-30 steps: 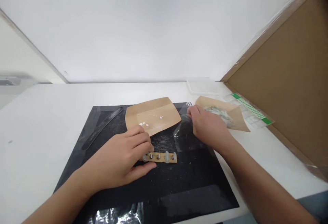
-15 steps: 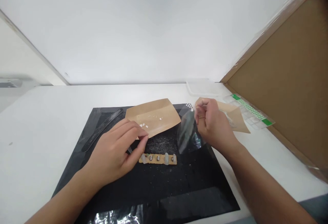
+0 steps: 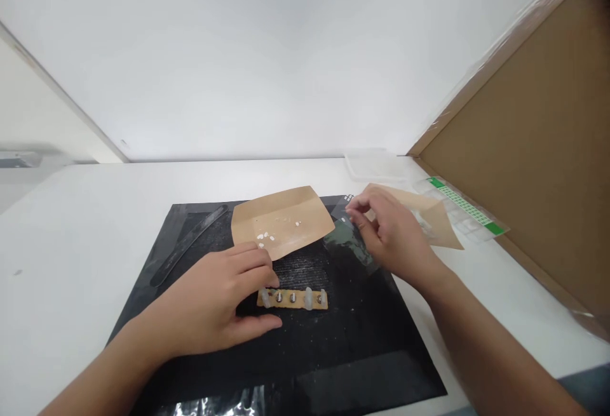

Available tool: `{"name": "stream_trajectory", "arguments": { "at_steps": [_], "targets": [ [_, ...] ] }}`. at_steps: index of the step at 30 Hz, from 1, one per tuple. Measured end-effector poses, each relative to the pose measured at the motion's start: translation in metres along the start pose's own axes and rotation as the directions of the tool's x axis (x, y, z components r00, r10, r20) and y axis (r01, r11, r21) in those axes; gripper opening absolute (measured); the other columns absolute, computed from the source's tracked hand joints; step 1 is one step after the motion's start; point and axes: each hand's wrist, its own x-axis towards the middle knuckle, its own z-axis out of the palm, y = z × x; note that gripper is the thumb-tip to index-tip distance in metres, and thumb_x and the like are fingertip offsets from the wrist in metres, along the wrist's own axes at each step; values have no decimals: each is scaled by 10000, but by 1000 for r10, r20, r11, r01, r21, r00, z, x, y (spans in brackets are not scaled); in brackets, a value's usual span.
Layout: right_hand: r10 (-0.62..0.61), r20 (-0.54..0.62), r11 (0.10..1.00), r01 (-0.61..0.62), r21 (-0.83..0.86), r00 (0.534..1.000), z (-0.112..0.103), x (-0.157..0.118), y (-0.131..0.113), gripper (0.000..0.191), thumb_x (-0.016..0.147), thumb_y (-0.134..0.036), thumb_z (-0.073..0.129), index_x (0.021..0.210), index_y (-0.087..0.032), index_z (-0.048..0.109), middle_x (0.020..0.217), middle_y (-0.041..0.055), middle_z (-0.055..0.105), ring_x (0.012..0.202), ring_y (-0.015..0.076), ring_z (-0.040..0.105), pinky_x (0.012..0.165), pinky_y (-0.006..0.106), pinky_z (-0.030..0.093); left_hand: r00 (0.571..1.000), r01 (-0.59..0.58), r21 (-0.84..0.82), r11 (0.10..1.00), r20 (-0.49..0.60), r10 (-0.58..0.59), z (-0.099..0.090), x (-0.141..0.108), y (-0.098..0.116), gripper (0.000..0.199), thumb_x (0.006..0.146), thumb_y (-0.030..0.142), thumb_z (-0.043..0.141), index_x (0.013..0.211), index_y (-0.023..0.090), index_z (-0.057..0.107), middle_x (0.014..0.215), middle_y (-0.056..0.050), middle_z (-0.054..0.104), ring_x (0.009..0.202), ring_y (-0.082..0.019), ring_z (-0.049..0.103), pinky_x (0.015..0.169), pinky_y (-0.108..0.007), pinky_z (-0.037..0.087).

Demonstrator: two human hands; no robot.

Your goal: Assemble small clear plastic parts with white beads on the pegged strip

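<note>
My left hand [image 3: 223, 301] is open, thumb and fingers apart, around the left end of a small tan strip [image 3: 298, 300]. That strip carries metal studs and translucent whitish pieces shaped like nail tips. Pinched together, the fingers of my right hand [image 3: 386, 225] are at the upper part of a clear plastic sheet [image 3: 350, 244]; whatever they hold is too small to make out. Little white squares [image 3: 349, 197] show at the sheet's top, just beyond the fingertips. Between the hands lies a brown paper piece [image 3: 286, 209] with several white bits on it.
A black mat [image 3: 305, 359] lies under these things, a dark nail file [image 3: 190, 244] at its left. To the right are another brown paper [image 3: 443, 216], a clear case with a green label [image 3: 467, 205] and a cardboard panel [image 3: 524, 149]. A translucent tray [image 3: 376, 165] stands behind.
My left hand has opened from a pinch and come down around the strip's end. My right hand has moved left, and the clear sheet, raised before, now lies flatter on the mat.
</note>
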Motion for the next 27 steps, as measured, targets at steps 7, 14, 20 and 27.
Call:
{"name": "stream_trajectory", "arguments": {
  "at_steps": [7, 14, 20, 27],
  "targets": [
    [-133, 209, 961, 74, 265, 969, 16, -13, -38, 99, 1078, -257, 522, 1004, -212, 570, 1010, 55, 652, 910, 189, 614, 769, 302, 497, 998, 25, 105, 994, 58, -31, 4, -3, 6, 155, 986, 346, 682, 1049, 206, 661, 998, -53, 658, 844, -235, 641, 718, -366, 524],
    [-190, 318, 936, 74, 344, 929, 23, -17, -55, 96, 1063, -226, 542, 970, -204, 556, 957, 27, 632, 831, 150, 584, 736, 275, 475, 985, 108, 176, 978, 112, -129, 6, -5, 10, 134, 993, 339, 665, 1011, 206, 660, 962, -49, 672, 863, -259, 674, 704, -377, 521],
    [-214, 382, 940, 83, 331, 899, 34, -23, -61, 43, 1000, -197, 587, 956, -192, 585, 921, 7, 620, 769, 130, 572, 669, 249, 438, 968, 213, 143, 967, 107, -229, 12, -2, 16, 101, 989, 310, 651, 981, 209, 654, 962, -44, 684, 832, -251, 694, 696, -369, 531],
    [-273, 337, 931, 159, 328, 901, 36, -27, -60, 69, 910, -129, 623, 928, -190, 596, 885, -17, 605, 721, 108, 542, 652, 238, 408, 971, 215, 200, 956, 60, -231, 21, 5, 29, 49, 988, 223, 605, 953, 205, 635, 939, -59, 686, 830, -252, 689, 657, -344, 514]
  ]
}}
